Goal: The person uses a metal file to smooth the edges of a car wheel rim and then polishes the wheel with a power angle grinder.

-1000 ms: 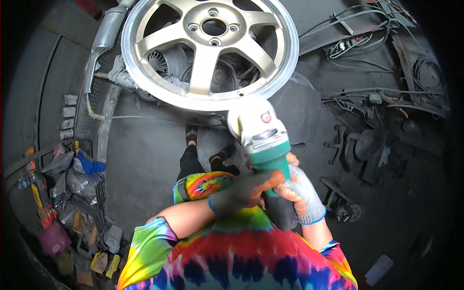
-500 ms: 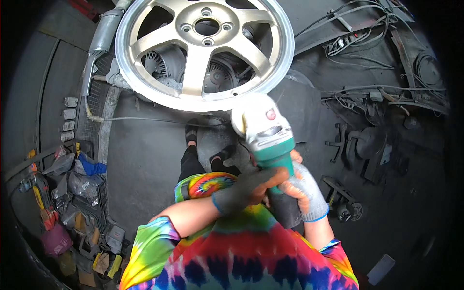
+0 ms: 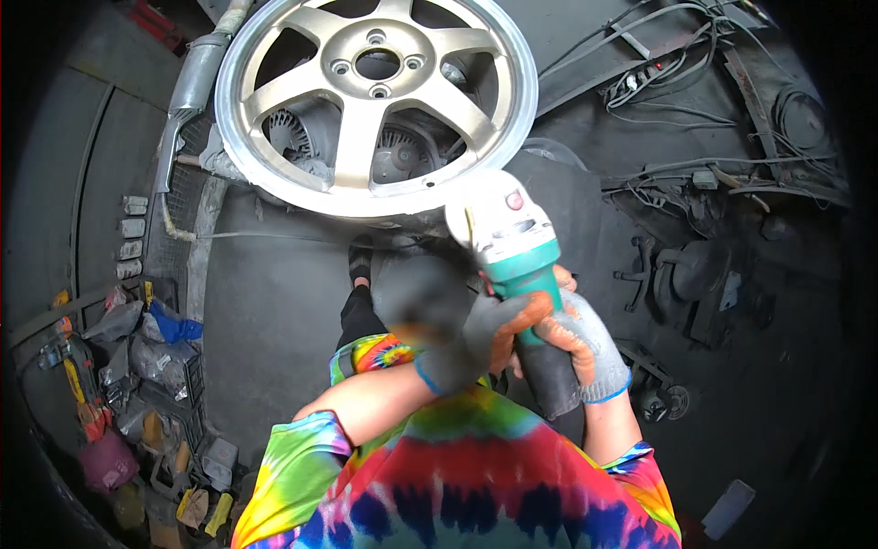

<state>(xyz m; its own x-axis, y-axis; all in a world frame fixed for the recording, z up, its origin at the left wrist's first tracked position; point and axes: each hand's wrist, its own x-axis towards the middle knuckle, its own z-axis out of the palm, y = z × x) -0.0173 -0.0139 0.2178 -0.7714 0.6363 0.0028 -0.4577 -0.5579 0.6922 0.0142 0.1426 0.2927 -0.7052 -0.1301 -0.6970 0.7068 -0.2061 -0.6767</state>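
Observation:
I hold an angle grinder [image 3: 532,300] with a green body, pale metal head and black rear end, in both gloved hands. My left hand [image 3: 498,331], in a grey and orange glove, wraps the body from the left. My right hand [image 3: 581,343], gloved alike, grips it from the right. The grinder's head lies at the lower right rim of a gold spoked wheel [image 3: 360,137] with a bare silvery rim. I cannot tell whether they touch, and the disc is mostly hidden. A dark blurred round patch [image 3: 422,291] shows left of the grinder; its kind is unclear.
A muffler with a pipe [image 3: 196,78] stands left of the wheel. Car parts lie beneath the wheel. Tangled cables [image 3: 672,91] cover the far right. Crates with bags and tools [image 3: 160,352] line the left. A chair base [image 3: 640,261] lies on the right floor.
The wheel sits slightly further left and lower in view. The grinder's head has shifted slightly right and tilted. The dark blurred patch has appeared. Both hands keep their hold.

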